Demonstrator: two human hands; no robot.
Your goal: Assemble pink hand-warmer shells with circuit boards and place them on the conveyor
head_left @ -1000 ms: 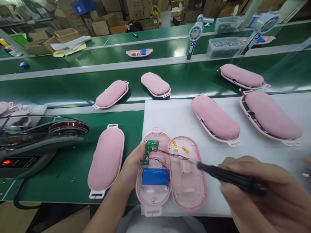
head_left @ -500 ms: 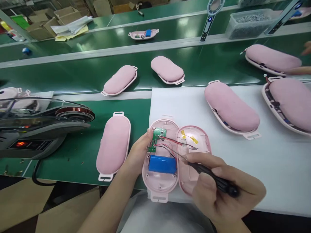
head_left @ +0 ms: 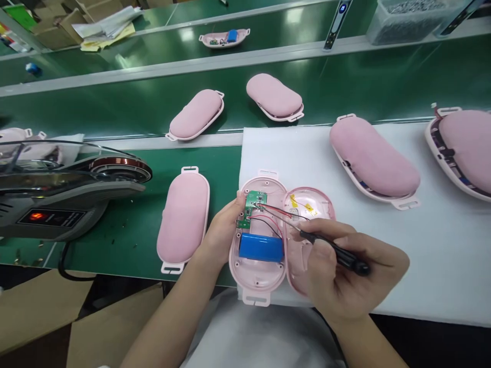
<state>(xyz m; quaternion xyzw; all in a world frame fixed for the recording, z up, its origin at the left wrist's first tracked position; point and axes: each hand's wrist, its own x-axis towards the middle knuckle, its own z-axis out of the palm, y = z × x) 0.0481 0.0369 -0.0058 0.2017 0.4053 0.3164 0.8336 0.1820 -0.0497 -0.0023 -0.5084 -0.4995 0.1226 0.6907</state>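
A pink plastic shell (head_left: 256,281) lies opened in front of me, with a green circuit board (head_left: 256,198) and a blue battery (head_left: 261,247) inside. My left hand (head_left: 222,232) grips its left edge, thumb beside the board. In my right hand (head_left: 356,286) is a screwdriver (head_left: 339,254) with a black handle and thin shaft. The tip points left at the middle of the board, by the wire ends; whether it touches I cannot tell. Red and black wires run from the board towards the other shell half (head_left: 301,250), partly hidden behind my right fingers.
White foam sheet (head_left: 383,266) lies under the shell. Several closed pink cases surround it, including one on the left (head_left: 184,214) and one on the right (head_left: 372,156). A grey machine (head_left: 76,204) stands far left. At the back are an open shell (head_left: 224,39) and a clear tub (head_left: 416,20).
The screwdriver tip has moved up and left, from over the lower wires to the middle of the board. Another person's hand at the right edge has left the view, which has shifted slightly.
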